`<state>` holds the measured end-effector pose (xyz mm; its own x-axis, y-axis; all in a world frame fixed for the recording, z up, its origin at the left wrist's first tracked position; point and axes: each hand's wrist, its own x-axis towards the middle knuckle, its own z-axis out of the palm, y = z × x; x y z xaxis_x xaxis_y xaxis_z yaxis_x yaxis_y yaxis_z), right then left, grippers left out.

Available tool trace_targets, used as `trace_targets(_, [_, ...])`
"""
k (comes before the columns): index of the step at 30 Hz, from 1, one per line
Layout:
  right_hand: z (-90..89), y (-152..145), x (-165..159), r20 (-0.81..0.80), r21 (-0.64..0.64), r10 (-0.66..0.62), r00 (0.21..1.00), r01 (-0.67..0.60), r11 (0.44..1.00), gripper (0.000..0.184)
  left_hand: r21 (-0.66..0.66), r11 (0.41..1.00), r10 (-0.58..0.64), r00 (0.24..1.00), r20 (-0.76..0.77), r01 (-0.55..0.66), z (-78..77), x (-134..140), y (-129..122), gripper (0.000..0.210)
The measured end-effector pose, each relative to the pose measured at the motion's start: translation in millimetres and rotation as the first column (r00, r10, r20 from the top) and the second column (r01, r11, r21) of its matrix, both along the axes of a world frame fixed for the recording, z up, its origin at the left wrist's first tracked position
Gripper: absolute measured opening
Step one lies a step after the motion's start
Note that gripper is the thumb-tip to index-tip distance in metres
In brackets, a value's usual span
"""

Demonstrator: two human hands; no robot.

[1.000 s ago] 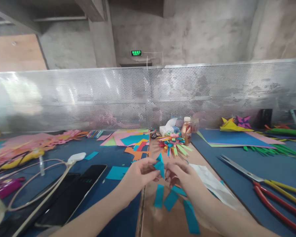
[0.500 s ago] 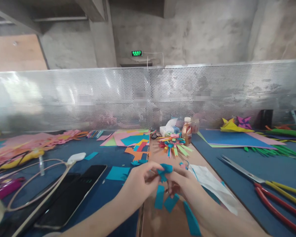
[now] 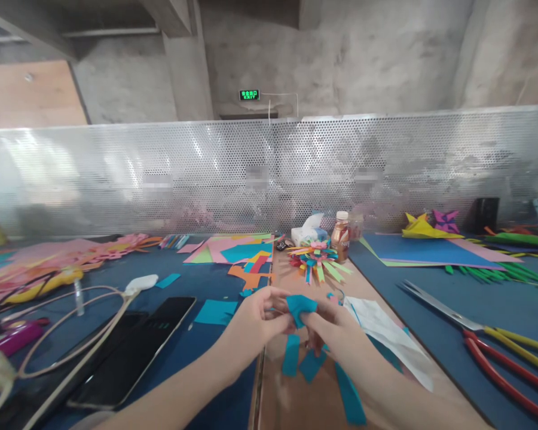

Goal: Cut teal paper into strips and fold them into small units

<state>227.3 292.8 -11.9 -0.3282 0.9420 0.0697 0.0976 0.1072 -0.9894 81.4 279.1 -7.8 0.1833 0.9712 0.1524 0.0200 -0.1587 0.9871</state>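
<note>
Right of a phone (image 3: 138, 349), the left hand (image 3: 253, 325) is held curled at the blue paper (image 3: 301, 307) (whether it grips cannot be told), which is pinched above the table (image 3: 296, 409) by the right hand (image 3: 338, 328), with scissors (image 3: 471, 325) seen farther right.

Table: left blue top (image 3: 201, 278) has phone (image 3: 147, 346), pens (image 3: 174, 241), blue sheet (image 3: 215, 312). Brown middle strip (image 3: 291, 400): blue scraps (image 3: 290, 356), bottle (image 3: 340, 239), white sheet (image 3: 383, 327). Right blue top (image 3: 497, 304): scissors (image 3: 468, 321).
</note>
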Motion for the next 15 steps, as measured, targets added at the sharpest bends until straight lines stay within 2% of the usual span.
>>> trace_targets(6, [-5.1, 0.6, 2.1, 0.077, 0.084, 0.006, 0.997, -0.013, 0.996, 0.012, -0.054, 0.998, -0.016, 1.0, -0.006, 0.015, 7.6, 3.6, -5.4, 0.023])
trace_targets(15, [-3.7, 1.6, 2.0, 0.087, 0.08, 0.03, 0.996, -0.037, 0.996, 0.009, -0.041, 0.998, -0.038, 0.999, 0.001, 0.038, 4.7, 1.9, -4.0, 0.023])
